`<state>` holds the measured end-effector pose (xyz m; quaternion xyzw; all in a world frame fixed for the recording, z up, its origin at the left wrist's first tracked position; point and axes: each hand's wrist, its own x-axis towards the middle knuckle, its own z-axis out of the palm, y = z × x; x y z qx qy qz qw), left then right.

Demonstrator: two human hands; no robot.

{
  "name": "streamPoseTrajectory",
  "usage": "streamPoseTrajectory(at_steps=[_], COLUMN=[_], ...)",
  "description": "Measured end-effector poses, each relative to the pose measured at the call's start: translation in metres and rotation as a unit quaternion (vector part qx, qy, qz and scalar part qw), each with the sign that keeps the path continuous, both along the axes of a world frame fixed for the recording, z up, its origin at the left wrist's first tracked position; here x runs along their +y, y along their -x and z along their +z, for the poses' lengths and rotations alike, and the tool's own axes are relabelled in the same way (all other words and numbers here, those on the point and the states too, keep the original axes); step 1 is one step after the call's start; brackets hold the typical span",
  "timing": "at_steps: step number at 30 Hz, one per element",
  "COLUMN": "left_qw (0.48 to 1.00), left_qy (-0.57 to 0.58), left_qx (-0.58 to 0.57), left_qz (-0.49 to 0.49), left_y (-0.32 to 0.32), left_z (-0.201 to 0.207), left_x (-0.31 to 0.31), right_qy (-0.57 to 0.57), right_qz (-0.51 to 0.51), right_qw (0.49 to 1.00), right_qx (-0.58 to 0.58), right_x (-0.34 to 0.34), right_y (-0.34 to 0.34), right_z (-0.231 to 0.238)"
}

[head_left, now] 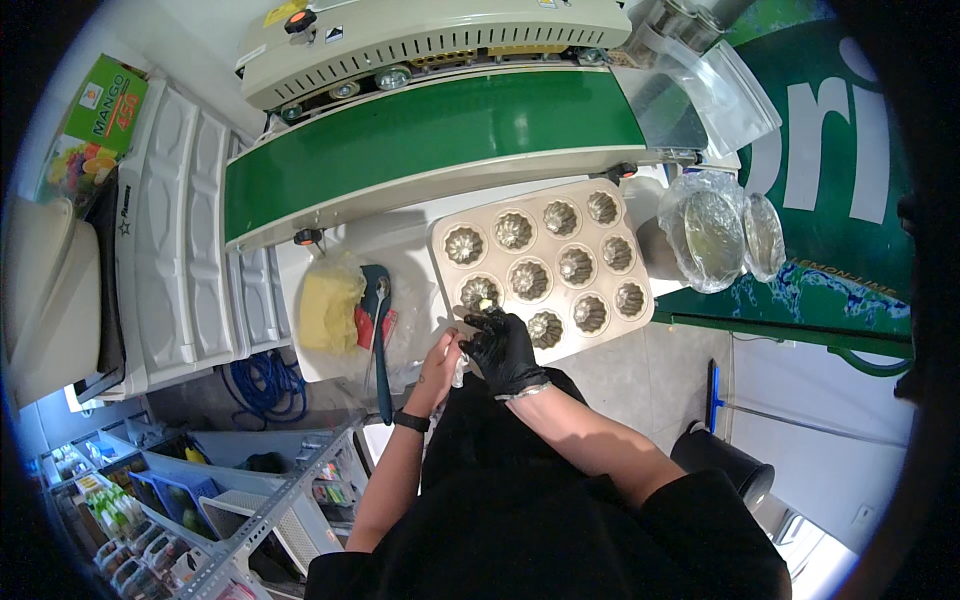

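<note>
My right hand (503, 352), in a black glove, is over the near left part of a beige fluted-cup baking pan (545, 272). A small pale yellow lump (487, 304) shows at its fingertips, by one of the cups. My left hand (438, 368), bare with a dark band on the wrist, is closed beside the pan's near left corner. Some whitish, crumpled material (460, 373) shows by its fingers; what they grip is unclear. To the left lie a yellow block in clear plastic (330, 306), a dark blue spatula (384, 385) and a metal spoon (380, 310).
A machine with a green conveyor belt (430, 150) spans the far side. At the right stands a plastic-covered container (705, 225). White drawers (180, 220) are at the left, with a coiled blue hose (265, 388) below. A black bin (725, 460) stands at lower right.
</note>
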<state>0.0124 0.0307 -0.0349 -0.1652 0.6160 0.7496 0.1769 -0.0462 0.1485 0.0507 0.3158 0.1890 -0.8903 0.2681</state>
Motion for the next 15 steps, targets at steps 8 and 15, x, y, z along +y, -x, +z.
streamPoseTrajectory(at_steps=[8, 15], left_qw=[0.999, 0.997], left_qy=[-0.038, 0.055], left_qx=[0.002, 0.0], left_qz=[0.004, -0.054], left_y=[0.006, -0.006], left_z=[0.036, 0.022], left_x=[0.004, -0.008], right_qy=[0.014, 0.035], right_qz=[-0.083, -0.13], right_qw=[0.994, 0.991], right_qx=[-0.064, 0.013], right_x=[-0.025, -0.005], right_y=[0.023, -0.018], right_z=[-0.013, 0.032])
